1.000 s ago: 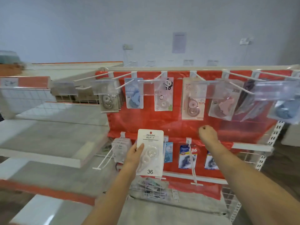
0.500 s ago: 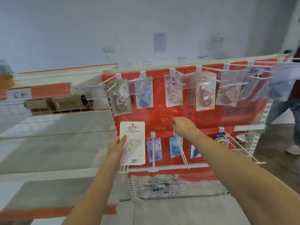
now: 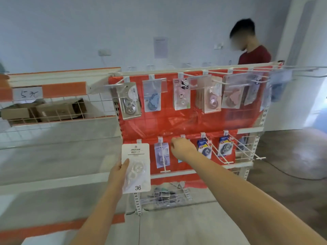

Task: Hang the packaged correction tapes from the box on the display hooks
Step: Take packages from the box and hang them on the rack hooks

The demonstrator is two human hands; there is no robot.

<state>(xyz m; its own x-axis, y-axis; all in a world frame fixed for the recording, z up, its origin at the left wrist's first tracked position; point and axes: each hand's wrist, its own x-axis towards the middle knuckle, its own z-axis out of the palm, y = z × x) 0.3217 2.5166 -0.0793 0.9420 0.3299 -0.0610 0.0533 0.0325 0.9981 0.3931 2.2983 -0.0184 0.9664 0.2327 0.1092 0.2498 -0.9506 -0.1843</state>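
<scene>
Step, I'd judge: get the white pkg [image 3: 135, 167] onto a lower-row hook [image 3: 163, 156]; line its top hole w/ the hook tip, slide back level. Left hand [image 3: 118, 175] pinches the pkg's left edge, held in front of the rack's lower-left corner. Right hand [image 3: 182, 147] loosely curled at the next hook, holding nothing visible.

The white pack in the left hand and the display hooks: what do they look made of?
White pack, pinched by the left hand: matte printed card with a clear, glossy plastic blister, since the tape shows through. Display hooks: thin rods coated white, probably painted metal wire; the frame cannot confirm that.
</scene>
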